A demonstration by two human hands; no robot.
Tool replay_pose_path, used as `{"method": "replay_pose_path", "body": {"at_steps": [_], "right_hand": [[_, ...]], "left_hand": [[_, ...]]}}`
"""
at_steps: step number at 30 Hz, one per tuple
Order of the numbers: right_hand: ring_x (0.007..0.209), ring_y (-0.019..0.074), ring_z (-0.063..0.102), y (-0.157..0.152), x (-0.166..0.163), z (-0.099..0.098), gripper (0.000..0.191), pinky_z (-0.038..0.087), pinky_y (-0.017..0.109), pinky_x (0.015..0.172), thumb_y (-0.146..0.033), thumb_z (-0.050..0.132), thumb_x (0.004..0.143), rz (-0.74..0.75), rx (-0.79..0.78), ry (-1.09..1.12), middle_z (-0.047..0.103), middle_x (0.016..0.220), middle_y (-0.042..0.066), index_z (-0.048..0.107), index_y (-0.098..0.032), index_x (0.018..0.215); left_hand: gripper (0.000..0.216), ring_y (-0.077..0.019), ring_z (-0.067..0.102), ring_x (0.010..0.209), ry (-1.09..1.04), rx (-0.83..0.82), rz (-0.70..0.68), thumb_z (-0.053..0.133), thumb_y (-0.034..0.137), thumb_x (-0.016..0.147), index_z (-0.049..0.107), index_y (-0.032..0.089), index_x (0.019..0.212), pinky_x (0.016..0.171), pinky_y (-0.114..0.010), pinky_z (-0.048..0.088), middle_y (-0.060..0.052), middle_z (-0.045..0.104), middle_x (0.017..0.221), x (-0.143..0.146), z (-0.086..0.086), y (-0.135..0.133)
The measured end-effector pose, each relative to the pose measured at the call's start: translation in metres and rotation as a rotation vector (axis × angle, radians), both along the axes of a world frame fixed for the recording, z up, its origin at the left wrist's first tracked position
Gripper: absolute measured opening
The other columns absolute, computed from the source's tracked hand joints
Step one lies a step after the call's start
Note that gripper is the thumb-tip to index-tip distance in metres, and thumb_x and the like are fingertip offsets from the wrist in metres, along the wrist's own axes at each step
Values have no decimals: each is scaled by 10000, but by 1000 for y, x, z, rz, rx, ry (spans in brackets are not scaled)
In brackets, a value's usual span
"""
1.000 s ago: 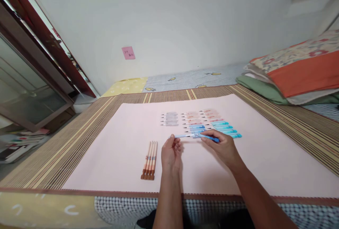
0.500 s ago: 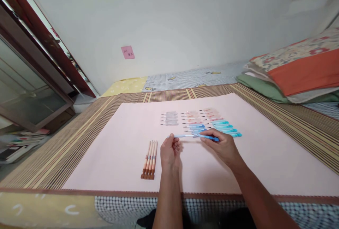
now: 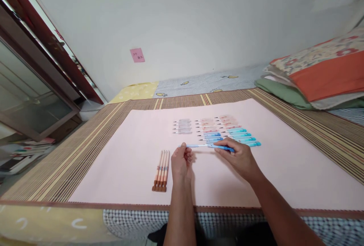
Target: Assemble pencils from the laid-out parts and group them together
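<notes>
A slim blue pen point(image 3: 211, 145) lies level between my hands, just above the pink sheet point(image 3: 125, 155). My left hand point(image 3: 181, 158) pinches its light-blue left end between thumb and fingers. At the other end, my right hand point(image 3: 237, 156) grips the darker blue barrel. White shows along the middle of the pen. Just beyond are blue pens point(image 3: 214, 136) with dark tips pointing left, and turquoise pens point(image 3: 247, 139) partly behind my right hand. Several cream-and-brown pens point(image 3: 161, 172) lie side by side left of my left wrist.
Farther back on the sheet are rows of grey pens point(image 3: 183, 126) and pinkish pens point(image 3: 206, 124). A striped mat point(image 3: 93, 143) lies under the sheet. Folded bedding point(image 3: 321, 75) is stacked at the right, and a pink note point(image 3: 137, 55) sticks to the wall.
Both hands keep the same grip on the blue pen, which has barely moved. The view has shifted very slightly.
</notes>
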State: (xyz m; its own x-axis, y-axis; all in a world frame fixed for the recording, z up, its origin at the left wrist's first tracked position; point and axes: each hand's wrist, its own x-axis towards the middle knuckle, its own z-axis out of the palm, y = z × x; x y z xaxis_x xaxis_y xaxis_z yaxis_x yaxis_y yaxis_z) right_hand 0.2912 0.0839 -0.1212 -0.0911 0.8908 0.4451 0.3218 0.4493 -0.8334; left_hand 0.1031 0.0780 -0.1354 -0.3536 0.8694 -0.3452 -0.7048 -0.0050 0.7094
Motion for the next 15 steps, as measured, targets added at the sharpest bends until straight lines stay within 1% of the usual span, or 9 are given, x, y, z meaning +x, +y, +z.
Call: {"method": "replay_pose_path", "body": {"at_steps": [6,11,15], "right_hand": [[790,209,648,0,3,-2,175,523,321,687,-395,688,838,3,-21,-43,708,856,42,750,-238,884],[818,214,654,1,4,-6,192,518,307,680,-406,692,842,18,-50,-29,717,879,41,751,-234,903],[805,218,652,0,4,-3,209,528,314,685,-422,692,836,8,-68,-20,719,870,45,754,-230,892]], "left_hand": [[284,-72,538,455,5,17,-48,819,275,728,579,129,687,406,-147,377,-12,615,565,-2,1,-1],[281,-71,540,453,13,1,-23,820,270,731,584,126,683,408,-147,382,-11,614,559,-5,2,-2],[265,-71,541,453,-21,-22,16,811,264,743,592,126,687,408,-147,389,-9,616,559,-7,2,-2]]}}
